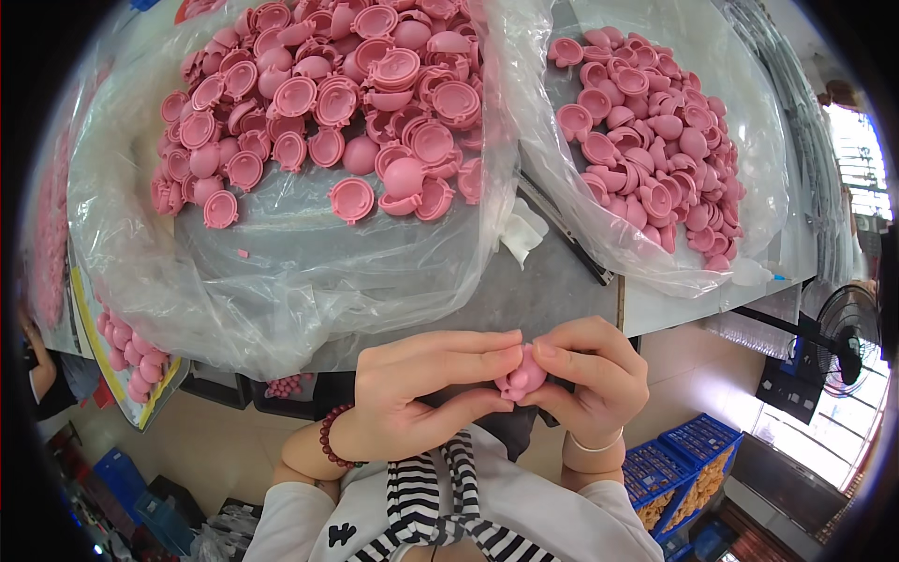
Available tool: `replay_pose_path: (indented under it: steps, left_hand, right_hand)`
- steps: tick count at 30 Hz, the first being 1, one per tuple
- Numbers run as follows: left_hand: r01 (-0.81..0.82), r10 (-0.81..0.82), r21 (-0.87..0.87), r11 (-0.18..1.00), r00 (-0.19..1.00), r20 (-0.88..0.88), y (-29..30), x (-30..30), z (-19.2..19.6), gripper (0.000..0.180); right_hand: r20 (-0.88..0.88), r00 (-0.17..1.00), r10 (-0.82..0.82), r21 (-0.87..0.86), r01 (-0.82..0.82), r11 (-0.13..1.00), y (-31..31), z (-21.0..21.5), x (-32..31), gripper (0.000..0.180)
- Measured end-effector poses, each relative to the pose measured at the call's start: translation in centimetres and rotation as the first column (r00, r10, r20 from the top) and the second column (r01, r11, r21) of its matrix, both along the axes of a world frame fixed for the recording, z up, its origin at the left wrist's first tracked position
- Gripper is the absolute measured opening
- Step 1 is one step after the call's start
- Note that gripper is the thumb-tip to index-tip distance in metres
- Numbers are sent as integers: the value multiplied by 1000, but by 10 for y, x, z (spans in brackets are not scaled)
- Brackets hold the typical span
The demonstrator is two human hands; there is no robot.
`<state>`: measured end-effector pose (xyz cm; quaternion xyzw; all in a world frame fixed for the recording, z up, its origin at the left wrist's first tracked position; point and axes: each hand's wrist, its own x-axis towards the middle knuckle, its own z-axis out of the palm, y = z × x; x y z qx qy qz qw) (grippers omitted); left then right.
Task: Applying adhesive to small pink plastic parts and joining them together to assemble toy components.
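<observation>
Between my two hands, just in front of the table's near edge, is a small pink plastic ball-shaped piece (524,377) with little protruding parts. My left hand (426,389) pinches it from the left with straight fingers above and the thumb below. From the right, my right hand (595,379) grips it with bent fingers and thumb. The fingers cover much of the piece. Beyond my hands, a large heap of pink half-shells (337,98) lies in a clear plastic bag (309,290). Farther right, a second heap of pink cup-shaped pieces (655,140) sits in another bag.
A crumpled white tissue (523,232) and a dark metal strip (567,229) lie between the bags. At left, pink balls (136,356) fill a yellow-edged bag. Blue crates (670,468) stand on the floor at right, below a fan (847,342). Another person's arm (39,361) shows far left.
</observation>
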<state>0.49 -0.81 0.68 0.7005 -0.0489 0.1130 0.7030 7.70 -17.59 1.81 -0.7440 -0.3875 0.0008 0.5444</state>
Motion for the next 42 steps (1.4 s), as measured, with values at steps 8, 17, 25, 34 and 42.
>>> replay_pose_path:
  steps: [8, 17, 25, 34, 42]
  left_hand:
    - [28, -30, 40, 999, 999, 44, -1, 1, -2, 34]
    - [88, -91, -168, 982, 996, -10, -5, 2, -5, 50]
    - [52, -51, -45, 998, 998, 24, -2, 4, -7, 52]
    - [58, -63, -175, 983, 998, -24, -2, 4, -8, 41]
    - [63, -64, -176, 982, 998, -3, -2, 4, -8, 40]
  right_hand:
    - [-5, 1000, -18, 57, 19, 998, -1, -7, -3, 38]
    - [70, 996, -62, 56, 58, 997, 0, -3, -14, 32]
    - [313, 949, -37, 71, 15, 997, 1, -11, -21, 27]
    - [325, 945, -45, 43, 33, 999, 1, -9, -25, 27]
    - [310, 923, -227, 95, 208, 974, -3, -13, -19, 21]
